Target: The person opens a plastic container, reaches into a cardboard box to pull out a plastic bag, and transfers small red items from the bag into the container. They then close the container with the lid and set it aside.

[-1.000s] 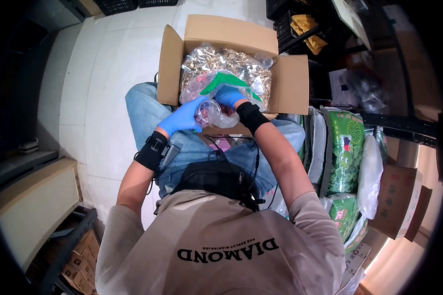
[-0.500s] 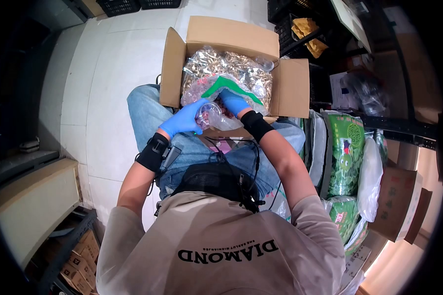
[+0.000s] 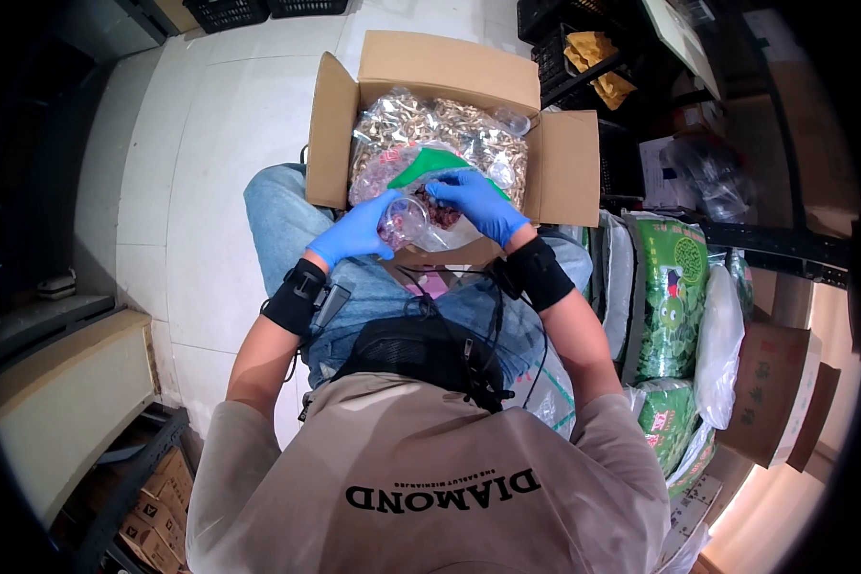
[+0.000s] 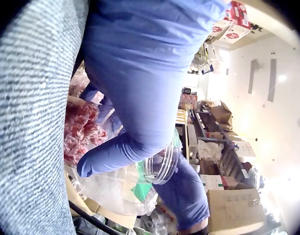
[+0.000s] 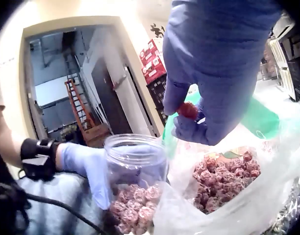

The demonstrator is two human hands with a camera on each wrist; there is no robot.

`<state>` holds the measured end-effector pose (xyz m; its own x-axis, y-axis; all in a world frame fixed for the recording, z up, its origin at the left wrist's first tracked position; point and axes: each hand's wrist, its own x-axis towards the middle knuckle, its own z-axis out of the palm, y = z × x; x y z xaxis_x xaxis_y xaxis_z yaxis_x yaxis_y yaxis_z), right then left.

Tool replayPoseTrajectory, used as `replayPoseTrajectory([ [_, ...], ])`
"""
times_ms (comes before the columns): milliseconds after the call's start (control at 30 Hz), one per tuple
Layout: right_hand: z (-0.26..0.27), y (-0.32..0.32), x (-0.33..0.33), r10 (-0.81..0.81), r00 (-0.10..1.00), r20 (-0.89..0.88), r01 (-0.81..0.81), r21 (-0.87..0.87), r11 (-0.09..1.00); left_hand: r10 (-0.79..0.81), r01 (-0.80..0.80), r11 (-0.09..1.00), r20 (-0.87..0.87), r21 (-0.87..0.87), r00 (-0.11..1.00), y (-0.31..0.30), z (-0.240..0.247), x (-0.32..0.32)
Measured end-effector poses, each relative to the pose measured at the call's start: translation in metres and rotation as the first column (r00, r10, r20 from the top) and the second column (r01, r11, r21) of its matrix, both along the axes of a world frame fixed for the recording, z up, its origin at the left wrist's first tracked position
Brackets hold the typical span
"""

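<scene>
A clear, wide-mouthed plastic jar [image 5: 135, 164] is gripped by my blue-gloved left hand [image 3: 354, 231]. Wrinkled, dusty reddish dried fruits [image 5: 136, 208] fill its lower part. Just right of it, a clear plastic bag [image 5: 177, 215] with a green band lies open, and more of the same fruits [image 5: 226, 178] show inside. My right hand [image 3: 483, 203], also gloved in blue, is over the bag's opening. Between thumb and fingers it pinches one dark red dried fruit [image 5: 188, 111], seen in the right wrist view.
Under the bag, an open cardboard box [image 3: 450, 59] holds clear bags of pale brown dried slices [image 3: 392, 120]. The box stands at the person's knees [image 3: 275, 215]. Green printed sacks [image 3: 674, 297] stand to the right, beside a dark metal rack [image 3: 775, 251].
My right hand has come up out of the bag and moved slightly right, now pinching a dried fruit. The left hand keeps holding the jar in nearly the same place.
</scene>
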<state>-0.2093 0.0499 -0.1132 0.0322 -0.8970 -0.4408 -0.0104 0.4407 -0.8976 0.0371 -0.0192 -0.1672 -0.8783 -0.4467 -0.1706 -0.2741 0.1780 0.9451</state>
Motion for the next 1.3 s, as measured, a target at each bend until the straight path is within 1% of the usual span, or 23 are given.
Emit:
replayPoseTrajectory([
  [67, 0.026, 0.009, 0.011, 0.04, 0.999, -0.032, -0.04, 0.019, 0.999, -0.005, 0.005, 1.0, 0.015, -0.01, 1.0, 0.0, 0.001, -0.001],
  [133, 0.023, 0.012, 0.018, 0.078, 0.995, -0.062, -0.076, 0.038, 0.996, 0.002, -0.001, 0.995, -0.019, 0.097, 1.0, 0.0, 0.0, -0.002],
  [200, 0.01, 0.011, 0.029, 0.171, 0.914, -0.367, -0.246, -0.168, 0.955, 0.017, -0.013, 0.997, -0.047, 0.079, 0.999, 0.001, 0.001, -0.002],
  [233, 0.013, 0.012, 0.032, 0.187, 0.954, -0.234, -0.226, -0.154, 0.962, 0.032, -0.027, 0.998, -0.074, 0.064, 0.997, 0.002, 0.002, 0.0],
  [267, 0.017, 0.013, 0.034, 0.189, 0.955, -0.228, -0.227, -0.157, 0.961, 0.034, -0.03, 0.998, -0.069, 0.063, 0.997, 0.002, 0.0, 0.002],
  [333, 0.023, 0.015, 0.034, 0.2, 0.912, -0.359, -0.3, -0.248, 0.921, 0.031, -0.027, 0.998, -0.061, 0.051, 0.998, 0.002, -0.006, 0.0],
  [367, 0.023, 0.017, 0.032, 0.198, 0.911, -0.36, -0.298, -0.247, 0.922, 0.029, -0.025, 0.998, -0.063, 0.05, 0.998, 0.001, -0.009, 0.0],
  [433, 0.017, 0.021, 0.029, 0.16, 0.968, -0.194, -0.206, -0.246, 0.947, -0.002, 0.002, 1.0, -0.006, 0.004, 1.0, 0.0, -0.012, 0.0],
  [467, 0.014, 0.021, 0.025, 0.16, 0.968, -0.195, -0.206, -0.245, 0.947, -0.002, 0.002, 1.0, -0.006, 0.005, 1.0, 0.0, -0.013, 0.0],
  [533, 0.004, 0.019, 0.013, -0.01, 1.0, 0.027, 0.016, -0.229, 0.973, 0.014, -0.018, 0.997, -0.055, -0.076, 0.998, 0.001, -0.017, 0.002],
  [567, -0.009, 0.017, 0.004, -0.01, 1.0, 0.027, 0.016, -0.228, 0.974, 0.015, -0.019, 0.997, -0.055, -0.075, 0.998, 0.001, -0.019, 0.003],
  [633, -0.031, 0.015, -0.01, -0.032, 0.978, -0.207, -0.009, -0.195, 0.981, 0.029, -0.043, 0.993, -0.132, -0.111, 0.991, 0.003, -0.022, 0.002],
  [667, -0.035, 0.015, -0.013, -0.037, 0.977, -0.209, -0.005, -0.195, 0.981, 0.024, -0.039, 0.993, -0.135, -0.111, 0.991, 0.003, -0.022, 0.001],
  [700, -0.038, 0.014, -0.011, -0.009, 0.845, -0.534, -0.145, -0.246, 0.958, 0.024, -0.032, 0.997, -0.109, -0.077, 0.994, 0.002, -0.02, 0.001],
  [733, -0.038, 0.011, -0.008, -0.015, 0.609, -0.793, -0.293, -0.242, 0.925, 0.025, -0.029, 0.999, -0.081, -0.043, 0.996, 0.002, -0.018, 0.001],
  [767, -0.044, 0.008, -0.007, -0.017, 0.611, -0.792, -0.291, -0.244, 0.925, 0.024, -0.028, 0.999, -0.079, -0.045, 0.997, 0.002, -0.015, 0.002],
  [833, -0.072, 0.003, -0.008, 0.22, 0.378, -0.899, -0.374, 0.069, 0.925, 0.004, -0.003, 1.0, 0.032, -0.015, 0.999, 0.0, -0.011, 0.002],
  [867, -0.086, 0.001, -0.008, 0.219, 0.38, -0.899, -0.374, 0.067, 0.925, 0.005, -0.004, 1.0, 0.034, -0.016, 0.999, 0.0, -0.008, 0.002],
  [933, -0.101, -0.001, -0.006, 0.074, 0.462, -0.884, -0.35, -0.105, 0.931, -0.001, 0.001, 1.0, 0.032, 0.008, 0.999, 0.001, -0.002, 0.001],
  [1033, -0.111, 0.006, 0.0, 0.024, 0.511, -0.859, -0.3, -0.152, 0.942, 0.019, -0.018, 0.996, -0.006, 0.09, 1.0, 0.002, -0.003, 0.001],
  [1067, -0.111, 0.006, -0.001, 0.023, 0.509, -0.86, -0.298, -0.151, 0.942, 0.017, -0.016, 0.996, -0.008, 0.091, 1.0, 0.002, -0.003, 0.001],
  [1133, -0.115, 0.005, -0.001, 0.13, 0.425, -0.896, -0.408, -0.062, 0.911, 0.004, -0.005, 0.995, 0.009, 0.101, 1.0, 0.001, -0.001, 0.001],
  [1300, -0.106, 0.007, 0.002, 0.199, 0.405, -0.892, -0.434, 0.004, 0.901, -0.006, 0.005, 0.999, 0.007, 0.047, 1.0, 0.001, 0.002, 0.0],
])
